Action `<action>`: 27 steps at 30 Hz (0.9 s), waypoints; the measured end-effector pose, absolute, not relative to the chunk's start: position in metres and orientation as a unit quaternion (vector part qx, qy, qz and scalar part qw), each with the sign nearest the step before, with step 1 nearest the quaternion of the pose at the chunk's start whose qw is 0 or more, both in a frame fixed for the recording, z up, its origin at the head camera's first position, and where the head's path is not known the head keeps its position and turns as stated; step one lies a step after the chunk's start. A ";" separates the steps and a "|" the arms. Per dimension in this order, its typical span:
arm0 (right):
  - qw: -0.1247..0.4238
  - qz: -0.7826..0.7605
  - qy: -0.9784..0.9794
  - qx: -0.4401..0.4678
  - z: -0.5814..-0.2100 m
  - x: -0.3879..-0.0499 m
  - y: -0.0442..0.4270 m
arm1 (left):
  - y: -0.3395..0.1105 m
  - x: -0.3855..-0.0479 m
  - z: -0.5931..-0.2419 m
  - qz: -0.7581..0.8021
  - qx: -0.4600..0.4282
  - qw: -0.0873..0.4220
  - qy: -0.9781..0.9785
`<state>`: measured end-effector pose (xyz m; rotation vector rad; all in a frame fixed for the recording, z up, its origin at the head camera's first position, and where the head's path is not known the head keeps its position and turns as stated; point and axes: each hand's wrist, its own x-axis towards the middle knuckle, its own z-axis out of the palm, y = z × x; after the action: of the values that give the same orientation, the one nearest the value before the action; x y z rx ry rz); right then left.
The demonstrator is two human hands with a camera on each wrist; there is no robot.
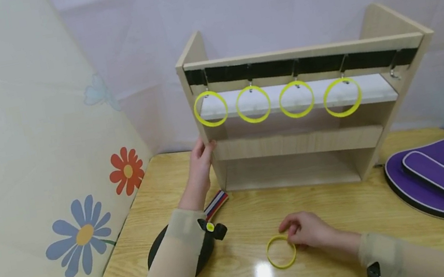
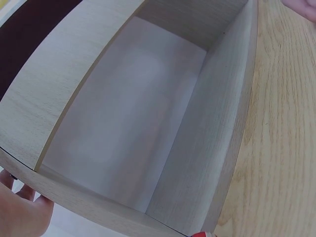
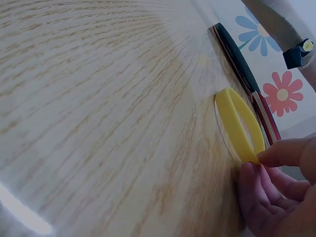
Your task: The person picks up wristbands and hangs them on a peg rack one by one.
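Note:
In the head view my left hand (image 1: 199, 167) grips the left side panel of a small wooden shelf (image 1: 293, 143), thumb at the panel's front edge. The left wrist view shows that hand's fingers (image 2: 24, 212) at the panel, partly hidden behind it. My right hand (image 1: 308, 229) pinches the right edge of a yellow ring (image 1: 284, 266) low over the tabletop. Thumb and fingertip meet on this yellow band (image 3: 232, 121) in the right wrist view, where it stands tilted. Several similar yellow rings (image 1: 256, 120) hang from hooks along the shelf's black strip (image 1: 272, 68); the rightmost hook (image 1: 394, 74) holds none.
A table tennis paddle (image 1: 206, 255) with a striped handle (image 1: 217, 204) lies on the wooden table (image 1: 337, 276), partly under my left forearm. To the shelf's right lies a purple paddle case (image 1: 420, 164). A wall with flower pictures (image 1: 85, 235) borders the left side.

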<state>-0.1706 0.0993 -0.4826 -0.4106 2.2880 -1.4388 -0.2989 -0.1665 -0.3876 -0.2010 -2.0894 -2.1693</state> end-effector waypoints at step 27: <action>0.183 -0.608 0.767 -0.099 -0.442 -0.187 0.154 | -0.166 -0.303 -0.389 -0.723 -0.054 0.057 -0.687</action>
<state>-0.1874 0.1536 -0.4425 -0.2780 2.1632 -1.7141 -0.3033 -0.1665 -0.3890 -0.1623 -2.0824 -2.1922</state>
